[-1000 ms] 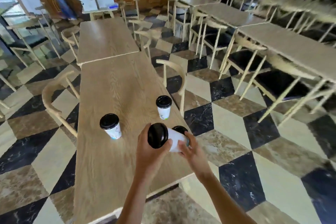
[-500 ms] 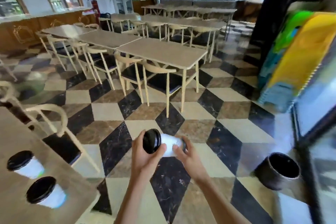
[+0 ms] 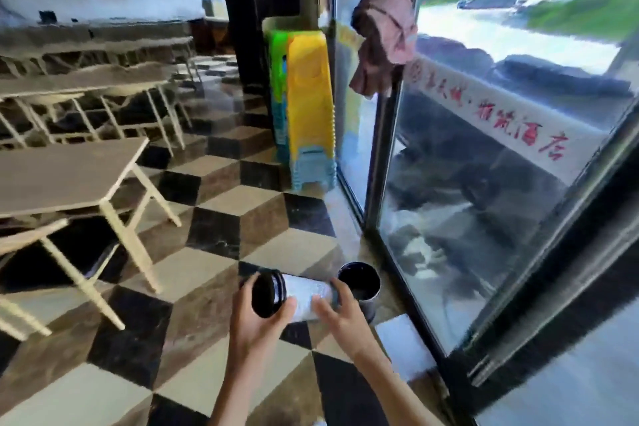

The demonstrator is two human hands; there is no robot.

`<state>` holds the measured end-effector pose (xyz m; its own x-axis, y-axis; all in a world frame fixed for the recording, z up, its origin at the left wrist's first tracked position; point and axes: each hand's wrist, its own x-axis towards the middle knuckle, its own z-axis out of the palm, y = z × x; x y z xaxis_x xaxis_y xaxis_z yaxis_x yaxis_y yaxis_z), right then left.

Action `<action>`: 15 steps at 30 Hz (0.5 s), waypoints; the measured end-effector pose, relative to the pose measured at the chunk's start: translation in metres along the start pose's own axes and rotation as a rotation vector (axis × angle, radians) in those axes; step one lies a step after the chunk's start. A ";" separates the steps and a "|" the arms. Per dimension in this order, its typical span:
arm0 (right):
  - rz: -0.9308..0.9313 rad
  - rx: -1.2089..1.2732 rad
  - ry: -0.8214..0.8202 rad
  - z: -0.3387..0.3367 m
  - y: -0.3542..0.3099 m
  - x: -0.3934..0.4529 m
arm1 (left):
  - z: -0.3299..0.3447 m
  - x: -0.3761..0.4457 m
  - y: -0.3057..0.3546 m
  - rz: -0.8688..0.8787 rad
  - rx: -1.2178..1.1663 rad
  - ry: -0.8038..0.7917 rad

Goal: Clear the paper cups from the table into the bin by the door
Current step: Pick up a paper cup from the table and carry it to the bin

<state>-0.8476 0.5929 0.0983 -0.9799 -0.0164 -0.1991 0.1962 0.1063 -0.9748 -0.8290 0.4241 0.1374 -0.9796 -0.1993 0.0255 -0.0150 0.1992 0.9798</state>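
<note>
With both hands, left hand [image 3: 257, 318] and right hand [image 3: 340, 313], clamped on the lidded paper cup [image 3: 294, 294], carry it squarely over the black bin [image 3: 361, 282] before letting go.

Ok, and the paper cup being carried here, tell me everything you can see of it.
The paper cup is white with a faint, blurred print and a black lid on its left end. It lies on its side, lid toward the left, held in the air above the checkered floor. The left hand grips the lid end and the right hand the base end. It sits just left of the dark round bin by the glass door, not yet over its opening. Contents cannot be seen.
</note>
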 end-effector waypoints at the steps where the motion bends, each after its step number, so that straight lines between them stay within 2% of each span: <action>1: 0.007 0.012 0.024 -0.013 -0.001 0.016 | 0.016 0.021 -0.001 0.001 0.005 -0.031; 8: 0.097 0.048 0.195 -0.084 0.009 0.135 | 0.119 0.162 -0.020 -0.027 0.110 -0.196; 15: 0.239 0.019 0.294 -0.134 0.030 0.226 | 0.196 0.254 -0.037 -0.063 0.178 -0.298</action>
<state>-1.0686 0.7254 0.0377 -0.8743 0.2934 -0.3865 0.4190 0.0545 -0.9064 -1.1166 0.5543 0.0687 -0.9907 0.0669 -0.1182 -0.0860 0.3644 0.9273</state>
